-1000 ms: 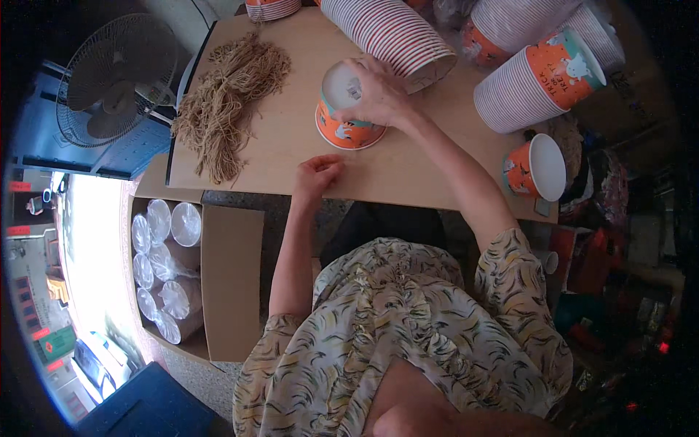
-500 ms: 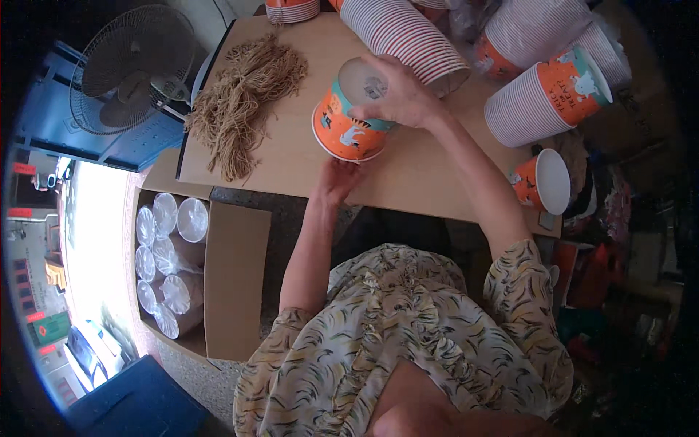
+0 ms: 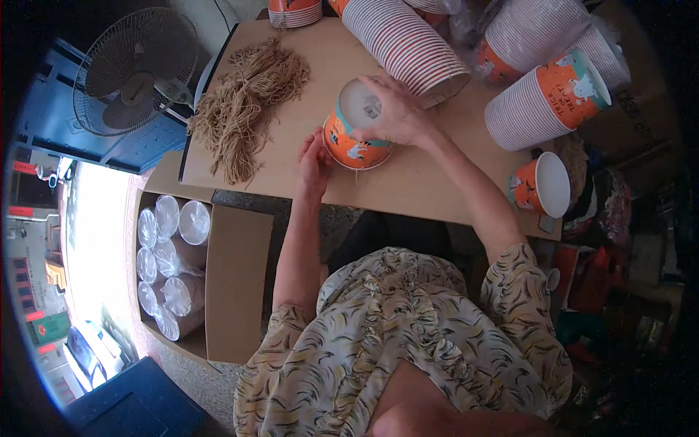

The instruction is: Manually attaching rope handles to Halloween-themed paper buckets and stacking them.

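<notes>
Right hand [image 3: 397, 115] clasps an upturned orange tub [image 3: 348, 140]

The right forearm [image 3: 477, 182] slants across the table [image 3: 429, 175] from the right sleeve, its hand coming over the tub from the right. Thumb and fingers are spread wide around the base end, holding it. The left forearm [image 3: 298, 233] rises almost straight past the table's front edge, and the left hand [image 3: 313, 162] is beside the rim, fingers loosely bent; whether it grips the rim cannot be told. The tub is at the table's near side, between the twine bundle [image 3: 247, 105] and the right forearm. Its pale base faces up, with a teal band and pale figures on the orange wall.
</notes>
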